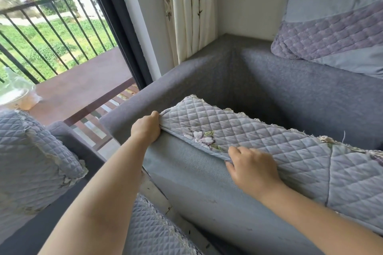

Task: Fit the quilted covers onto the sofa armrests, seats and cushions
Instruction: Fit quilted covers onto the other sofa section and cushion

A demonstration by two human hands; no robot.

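Quilted cover (269, 141) lies draped over the top of the grey sofa armrest (186, 172), its lace edge toward the seat. Right hand (252, 168) pinches its lower hem, fingers curled on the fabric; left hand (146, 128) grips its far corner. Beyond, a cushion (331, 27) leans on the sofa back, and a curtain (186, 10) hangs beside the balcony door (116, 27).

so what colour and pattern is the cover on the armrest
Pale grey-blue, diamond-quilted cover, with an embroidered flower; head view.
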